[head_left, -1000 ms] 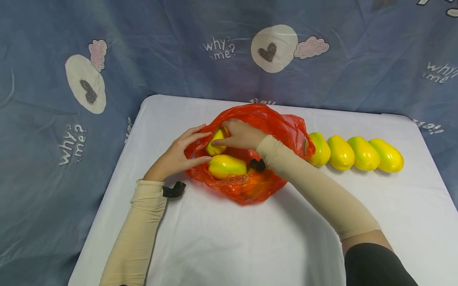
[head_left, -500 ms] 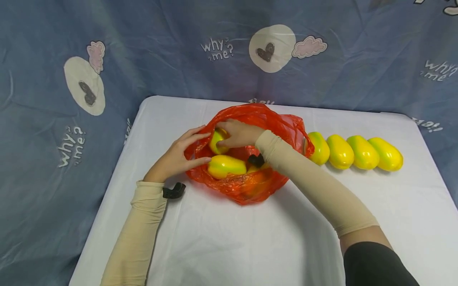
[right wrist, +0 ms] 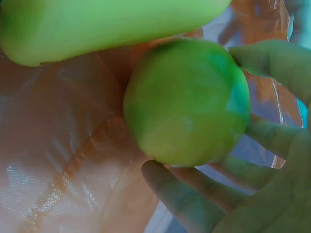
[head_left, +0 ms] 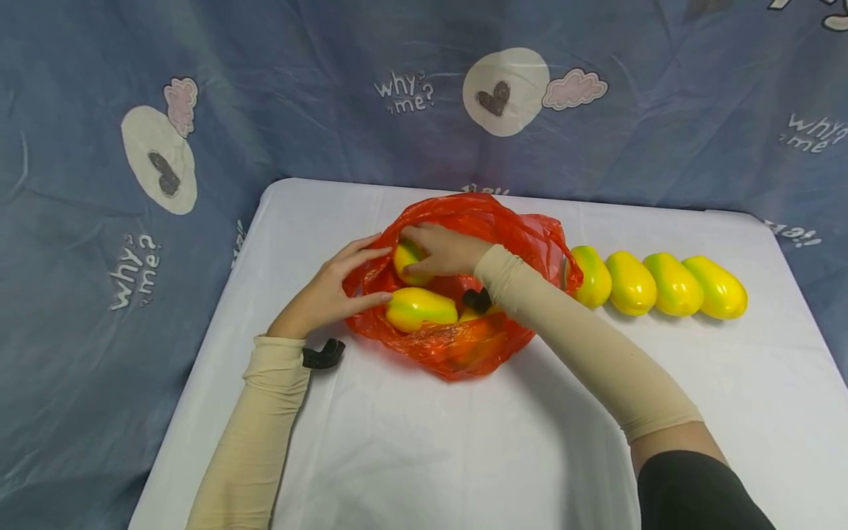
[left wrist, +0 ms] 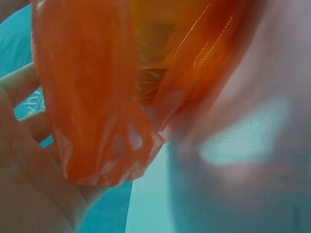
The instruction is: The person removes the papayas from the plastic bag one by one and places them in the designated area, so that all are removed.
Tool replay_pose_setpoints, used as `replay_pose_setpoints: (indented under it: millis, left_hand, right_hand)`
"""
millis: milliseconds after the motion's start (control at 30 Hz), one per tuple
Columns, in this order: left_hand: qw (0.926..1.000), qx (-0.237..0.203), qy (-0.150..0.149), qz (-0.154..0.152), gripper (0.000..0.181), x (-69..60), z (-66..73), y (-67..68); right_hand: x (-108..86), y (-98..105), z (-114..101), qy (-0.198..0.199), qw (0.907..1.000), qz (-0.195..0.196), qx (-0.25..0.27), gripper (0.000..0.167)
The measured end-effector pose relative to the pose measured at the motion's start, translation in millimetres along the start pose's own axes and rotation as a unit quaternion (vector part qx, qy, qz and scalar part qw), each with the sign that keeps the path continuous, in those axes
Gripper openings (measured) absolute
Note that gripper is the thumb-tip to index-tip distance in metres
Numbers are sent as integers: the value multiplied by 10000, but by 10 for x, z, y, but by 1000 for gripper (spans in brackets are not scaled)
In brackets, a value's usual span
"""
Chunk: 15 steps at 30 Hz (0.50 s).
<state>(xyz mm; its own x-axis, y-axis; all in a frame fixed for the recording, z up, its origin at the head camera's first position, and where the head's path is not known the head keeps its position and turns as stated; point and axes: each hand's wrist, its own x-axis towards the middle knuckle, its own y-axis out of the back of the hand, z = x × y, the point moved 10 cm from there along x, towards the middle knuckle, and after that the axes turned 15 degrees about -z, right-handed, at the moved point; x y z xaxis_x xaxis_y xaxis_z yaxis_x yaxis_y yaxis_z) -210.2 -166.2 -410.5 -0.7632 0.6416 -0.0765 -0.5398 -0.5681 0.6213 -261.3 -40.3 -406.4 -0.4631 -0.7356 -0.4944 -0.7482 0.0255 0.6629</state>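
Observation:
A red plastic bag (head_left: 457, 361) lies with its mouth open on the white table. My left hand (head_left: 321, 298) is at the bag's left rim, its fairly straight fingers and thumb spread and touching the plastic. In the left wrist view the bag's film (left wrist: 92, 97) hangs in front of the palm. Inside the bag my right hand (head_left: 450, 250) grips a yellow-green mango (right wrist: 184, 102), fingers and thumb around its sides. A second mango (head_left: 420, 308) lies sideways just below it, and part of another (head_left: 467, 314) shows beside the wrist camera.
Several yellow-green mangoes (head_left: 672, 285) stand in a slanting row right of the bag, the nearest one partly covered by its edge. A white cloth covers the table (head_left: 397, 449). Behind it hangs a blue printed curtain (head_left: 298, 88).
The gripped mango has shifted slightly right inside the bag and turned more on end. My left hand stays at the rim, and the row of mangoes is unmoved.

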Motion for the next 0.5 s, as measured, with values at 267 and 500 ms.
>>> replay_pose_setpoints:
  millis: [267,500]
  left_hand:
    - [10000,7,-14,23,69,11,-17,0]
    - [10000,25,-46,25,69,22,-24,-1]
  right_hand:
    - [19,-10,30,-103,9999,-22,-54,69]
    - [25,3,42,-99,9999,65,-97,69]
